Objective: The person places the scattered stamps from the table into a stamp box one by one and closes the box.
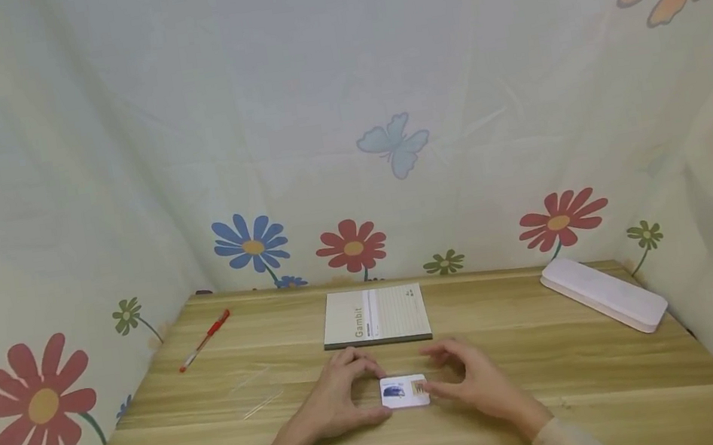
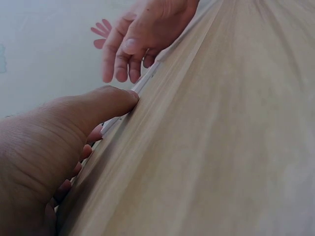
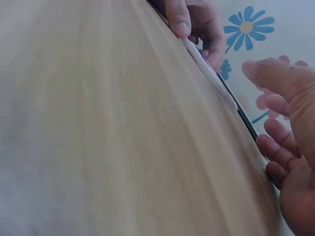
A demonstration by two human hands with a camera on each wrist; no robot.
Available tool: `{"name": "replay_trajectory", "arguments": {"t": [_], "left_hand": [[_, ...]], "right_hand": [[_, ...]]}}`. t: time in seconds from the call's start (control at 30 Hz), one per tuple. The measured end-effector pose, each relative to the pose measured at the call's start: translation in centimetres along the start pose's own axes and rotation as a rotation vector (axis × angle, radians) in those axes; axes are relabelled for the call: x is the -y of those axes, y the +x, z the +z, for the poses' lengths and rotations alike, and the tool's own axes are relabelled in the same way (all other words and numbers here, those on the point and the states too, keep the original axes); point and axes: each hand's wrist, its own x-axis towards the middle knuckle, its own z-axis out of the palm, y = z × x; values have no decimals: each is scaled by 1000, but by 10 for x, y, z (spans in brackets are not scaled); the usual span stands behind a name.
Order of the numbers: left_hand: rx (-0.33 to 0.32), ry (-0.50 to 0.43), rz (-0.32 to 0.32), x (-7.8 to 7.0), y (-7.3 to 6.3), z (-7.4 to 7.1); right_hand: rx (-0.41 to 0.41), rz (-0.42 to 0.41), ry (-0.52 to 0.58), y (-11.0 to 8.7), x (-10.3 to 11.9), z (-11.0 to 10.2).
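Note:
A small flat white card with rounded corners lies on the table, printed with a dark blue picture and a tan square. My left hand grips its left end, thumb at the near edge and a finger at the far edge. In the right wrist view those left fingers pinch the white card, seen almost edge-on. My right hand hovers by the card's right end, fingers loosely bent and thumb apart from them. The right wrist view shows a gap between the right thumb and the card.
Behind the card lies a notebook marked "Gambit". A red pen is at the back left, with thin pale sticks nearer. A white oblong case sits at the back right. A flower-printed curtain encloses the wooden table.

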Motion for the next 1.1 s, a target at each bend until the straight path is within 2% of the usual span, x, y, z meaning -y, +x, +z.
{"name": "replay_trajectory", "arguments": {"t": [0.13, 0.37, 0.57, 1.1], "left_hand": [[-3, 0, 5, -1, 0, 0], [-7, -3, 8, -3, 0, -1], [0, 1, -3, -3, 0, -1], [4, 4, 7, -3, -1, -1]], "right_hand": [[20, -36, -35, -1, -6, -4], [79, -25, -156, -2, -9, -3], [71, -80, -238, -3, -7, -1], [67, -96, -249, -4, -7, -1]]}}
